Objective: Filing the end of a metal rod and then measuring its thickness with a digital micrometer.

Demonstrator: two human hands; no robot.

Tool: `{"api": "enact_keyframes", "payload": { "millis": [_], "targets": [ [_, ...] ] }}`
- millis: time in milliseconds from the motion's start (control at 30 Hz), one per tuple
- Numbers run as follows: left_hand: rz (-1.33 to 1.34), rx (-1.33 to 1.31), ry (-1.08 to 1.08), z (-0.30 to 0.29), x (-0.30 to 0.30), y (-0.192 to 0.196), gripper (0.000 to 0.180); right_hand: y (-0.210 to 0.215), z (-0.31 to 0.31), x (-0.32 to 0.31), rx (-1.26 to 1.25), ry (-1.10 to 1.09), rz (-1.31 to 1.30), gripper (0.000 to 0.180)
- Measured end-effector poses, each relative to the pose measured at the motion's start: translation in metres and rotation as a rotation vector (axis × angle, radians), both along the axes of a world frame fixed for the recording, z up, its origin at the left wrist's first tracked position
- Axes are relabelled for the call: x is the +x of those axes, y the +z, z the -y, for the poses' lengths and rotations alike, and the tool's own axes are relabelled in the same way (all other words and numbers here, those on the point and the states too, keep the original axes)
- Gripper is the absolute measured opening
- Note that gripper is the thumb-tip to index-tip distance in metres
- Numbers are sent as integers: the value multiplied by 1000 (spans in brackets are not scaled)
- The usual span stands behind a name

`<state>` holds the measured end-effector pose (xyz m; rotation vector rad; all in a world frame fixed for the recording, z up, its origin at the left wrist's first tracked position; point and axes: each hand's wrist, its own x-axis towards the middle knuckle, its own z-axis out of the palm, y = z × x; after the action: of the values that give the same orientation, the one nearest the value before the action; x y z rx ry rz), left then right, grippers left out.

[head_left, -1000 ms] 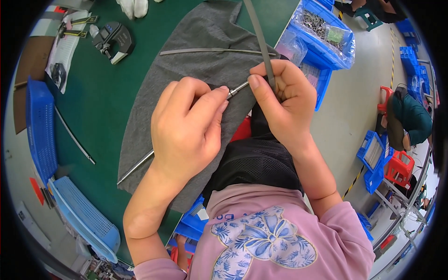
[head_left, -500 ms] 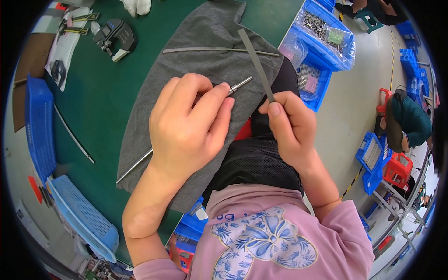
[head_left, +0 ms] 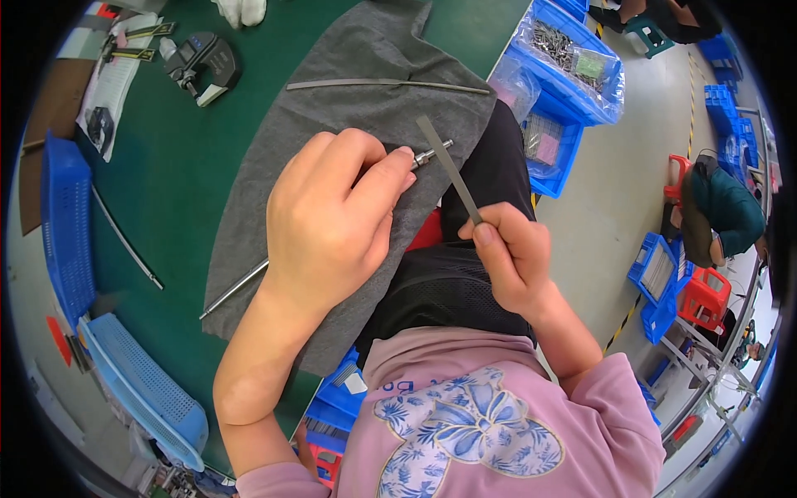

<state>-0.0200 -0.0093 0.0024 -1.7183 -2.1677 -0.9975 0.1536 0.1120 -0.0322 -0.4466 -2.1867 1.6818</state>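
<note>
Rod [head_left: 241,286] work goes on over the grey cloth [head_left: 365,108] spread on the green bench [head_left: 166,183]: the thin metal rod lies slanting across the cloth, its lower end showing below the wrist and its stepped tip [head_left: 433,153] poking out past the fingertips. The left hand [head_left: 332,220] has stayed wrapped around it, fingers closed on the shaft, in much the same place as a second ago. What has changed is the right hand [head_left: 510,257]: it has dropped back toward the body, and the flat file [head_left: 448,168] pinched in its closed fingers, which a second ago ran up and away above the knuckles, now slants so that its blade passes just beside the rod's tip. That suggests a filing stroke along the tip is under way, though whether blade and tip actually touch cannot be told. Most of the rod's middle is hidden under the left hand. A second rod [head_left: 386,83] lies farther up the cloth, a blue bin [head_left: 610,91] of small metal parts stands to the right, and its contents are too small to make out.
</note>
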Motion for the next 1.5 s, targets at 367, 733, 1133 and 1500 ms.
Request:
{"api": "enact_keyframes", "payload": {
  "millis": [367,733,1133,1500],
  "targets": [
    [57,-9,25,0,0,3,21,-6,-3,20,78,67,22,6],
    [147,8,23,-1,-2,2,17,-10,-6,22,125,66,26,5],
    [181,5,18,-2,-2,3,16,-8,-7,15,159,87,25,4],
    [242,39,47,-3,1,2,17,17,-9,-7,228,16,59,2]
  ]
}}
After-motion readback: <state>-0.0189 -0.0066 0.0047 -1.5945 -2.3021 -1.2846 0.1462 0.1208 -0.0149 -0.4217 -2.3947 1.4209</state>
